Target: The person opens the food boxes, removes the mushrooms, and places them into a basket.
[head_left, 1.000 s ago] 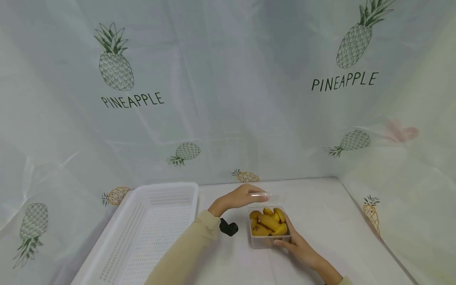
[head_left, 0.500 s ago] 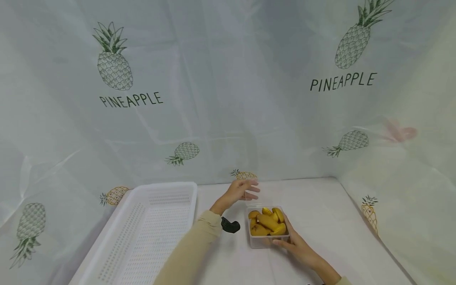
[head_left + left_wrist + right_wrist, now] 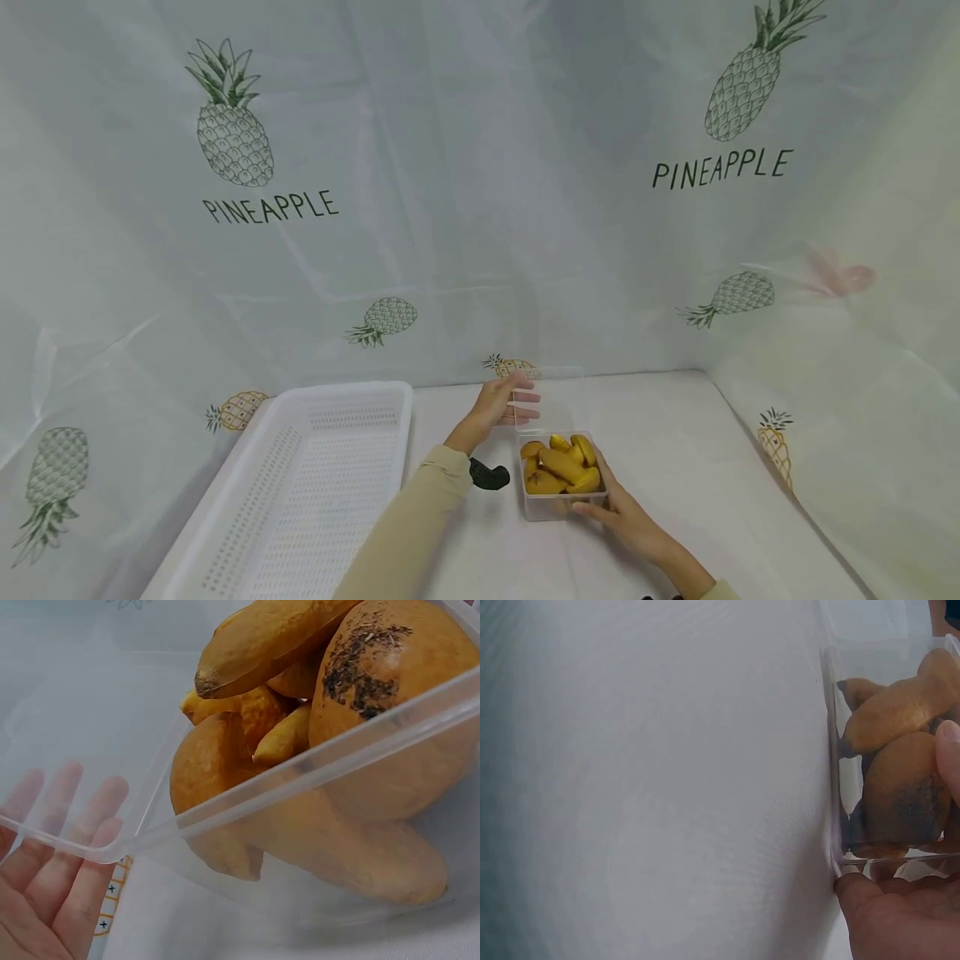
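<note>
A clear plastic box [image 3: 551, 508] stands on the white table, filled with yellow fruits [image 3: 564, 465], some banana-shaped. One rounder fruit [image 3: 397, 682] has dark specks in the left wrist view. The clear lid [image 3: 558, 398] stands raised at the box's far edge, its hinge side meeting the rim. My left hand [image 3: 501, 403] is at the lid's left edge, with straight fingers showing through the plastic in the left wrist view. My right hand [image 3: 626, 517] grips the box's right side, thumb at the front wall; some of its fingers are hidden behind the box.
A white perforated basket [image 3: 401, 433] stands on the left of the table. A black object [image 3: 489, 477] is beside the left wrist. Translucent pineapple-print sheeting [image 3: 465, 208] hangs behind the table and along both sides.
My left hand has moved left and swung the lid from low over the box to upright, its fingers straightening against it. The right hand keeps its grip on the box.
</note>
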A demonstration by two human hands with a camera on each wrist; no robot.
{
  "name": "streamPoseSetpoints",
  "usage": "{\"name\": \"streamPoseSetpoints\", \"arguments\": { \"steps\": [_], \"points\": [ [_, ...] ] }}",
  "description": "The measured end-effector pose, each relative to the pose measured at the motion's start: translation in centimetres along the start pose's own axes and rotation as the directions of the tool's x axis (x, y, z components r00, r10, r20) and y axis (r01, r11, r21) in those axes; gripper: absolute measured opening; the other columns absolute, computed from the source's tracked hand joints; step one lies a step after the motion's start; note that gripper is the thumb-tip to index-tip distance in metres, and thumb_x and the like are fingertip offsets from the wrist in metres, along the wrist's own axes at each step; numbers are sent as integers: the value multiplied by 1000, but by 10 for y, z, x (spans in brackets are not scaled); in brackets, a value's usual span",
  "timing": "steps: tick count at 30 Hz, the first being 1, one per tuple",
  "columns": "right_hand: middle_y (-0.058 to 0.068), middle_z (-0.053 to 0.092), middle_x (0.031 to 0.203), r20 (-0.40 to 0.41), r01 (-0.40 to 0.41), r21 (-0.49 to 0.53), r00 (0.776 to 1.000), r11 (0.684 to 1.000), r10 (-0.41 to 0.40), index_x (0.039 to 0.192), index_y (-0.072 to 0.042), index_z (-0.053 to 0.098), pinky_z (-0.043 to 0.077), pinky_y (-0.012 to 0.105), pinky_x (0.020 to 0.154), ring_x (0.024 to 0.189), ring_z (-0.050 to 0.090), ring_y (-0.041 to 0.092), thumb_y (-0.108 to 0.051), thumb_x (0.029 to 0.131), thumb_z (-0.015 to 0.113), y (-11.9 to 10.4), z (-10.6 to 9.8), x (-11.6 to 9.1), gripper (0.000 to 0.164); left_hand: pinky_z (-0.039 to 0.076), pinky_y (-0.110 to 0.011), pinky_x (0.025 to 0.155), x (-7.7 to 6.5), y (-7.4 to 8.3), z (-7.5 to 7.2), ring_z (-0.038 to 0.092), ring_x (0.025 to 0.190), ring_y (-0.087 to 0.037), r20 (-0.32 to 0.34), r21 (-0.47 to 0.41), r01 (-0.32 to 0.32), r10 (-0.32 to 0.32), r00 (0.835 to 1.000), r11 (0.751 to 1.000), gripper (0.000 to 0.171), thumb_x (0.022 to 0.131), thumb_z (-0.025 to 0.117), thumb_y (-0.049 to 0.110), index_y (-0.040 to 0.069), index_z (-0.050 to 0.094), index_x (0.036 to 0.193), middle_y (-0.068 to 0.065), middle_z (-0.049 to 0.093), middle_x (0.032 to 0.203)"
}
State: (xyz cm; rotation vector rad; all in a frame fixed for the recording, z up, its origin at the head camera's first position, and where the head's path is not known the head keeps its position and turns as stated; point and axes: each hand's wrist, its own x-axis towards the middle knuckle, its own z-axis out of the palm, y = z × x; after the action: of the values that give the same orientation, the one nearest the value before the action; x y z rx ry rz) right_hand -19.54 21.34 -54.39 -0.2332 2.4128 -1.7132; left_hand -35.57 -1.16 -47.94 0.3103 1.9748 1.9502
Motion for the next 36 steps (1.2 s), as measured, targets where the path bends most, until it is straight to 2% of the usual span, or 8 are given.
{"name": "streamPoseSetpoints", "arguments": {
  "steps": [6, 12, 17, 19, 23, 29, 32, 36],
  "points": [
    [18, -12, 164, 23, 19, 24, 1000, 1000, -19, 160, -21, -10, 3, 60, 116, 148, -9, 42, -26, 98, 66, -1, -1, 0, 99, 58, -45, 80, -2, 0, 3, 73, 89, -34, -65, -30, 34, -36, 997, 999, 67, 104, 42, 54, -6, 58, 130, -19, 70, 114],
    [18, -10, 164, 21, 45, 16, 999, 999, -45, 160, -21, -10, 3, 60, 116, 148, -8, 42, -24, 98, 66, -2, 0, -1, 98, 60, -38, 74, -5, -3, 2, 70, 96, -41, -142, 4, 73, -72, 987, 997, 53, 107, 45, 39, -7, 57, 129, -25, 64, 116],
    [18, -11, 164, 18, 36, 15, 999, 999, -36, 161, -20, -9, 4, 59, 116, 148, -7, 42, -26, 98, 66, -4, 1, 0, 98, 60, -38, 77, -6, -7, -2, 70, 97, -38, -111, -29, 142, -145, 983, 989, 45, 108, 46, 32, -6, 58, 131, -25, 66, 120],
    [18, -11, 164, 14, 16, 17, 1000, 1000, -16, 161, -20, -9, 5, 57, 117, 148, -7, 41, -26, 97, 67, -5, 1, -1, 99, 60, -39, 77, -7, -8, -2, 71, 94, -36, -94, -44, 169, -173, 980, 985, 45, 108, 47, 30, -6, 56, 132, -25, 66, 120],
    [22, -8, 163, -5, -17, -17, 1000, 1000, 17, 161, -19, -7, 35, 46, 109, 138, 28, 41, -27, 96, 68, -6, 0, -2, 99, 60, -36, 73, -8, -9, -2, 73, 90, -32, -93, -17, 203, -204, 974, 979, 47, 107, 49, 31, -8, 56, 133, -24, 69, 116],
    [23, -8, 163, -12, -15, -1, 1000, 1000, 15, 161, -20, -5, 33, 47, 110, 137, 25, 38, -25, 96, 68, -5, 0, -2, 98, 60, -32, 70, -10, -11, -1, 74, 86, -27, -129, 20, 244, -239, 962, 970, 43, 106, 52, 30, -7, 61, 126, -21, 72, 109],
    [25, -5, 163, -8, -25, 3, 1000, 1000, 25, 161, -21, -5, 44, 30, 87, 109, 44, 29, -24, 96, 68, -5, -1, -2, 98, 60, -31, 69, -11, -11, 0, 74, 83, -25, -128, 12, 258, -255, 959, 966, 41, 105, 53, 29, -7, 63, 123, -20, 72, 107],
    [25, -5, 163, 2, -23, 18, 1000, 1000, 23, 161, -21, -6, 39, 22, 66, 87, 43, 21, -23, 96, 68, -6, -1, -3, 98, 60, -31, 68, -12, -10, -1, 74, 81, -24, -116, -1, 266, -264, 958, 964, 41, 105, 54, 29, -7, 63, 121, -19, 73, 105]
  ]
}}
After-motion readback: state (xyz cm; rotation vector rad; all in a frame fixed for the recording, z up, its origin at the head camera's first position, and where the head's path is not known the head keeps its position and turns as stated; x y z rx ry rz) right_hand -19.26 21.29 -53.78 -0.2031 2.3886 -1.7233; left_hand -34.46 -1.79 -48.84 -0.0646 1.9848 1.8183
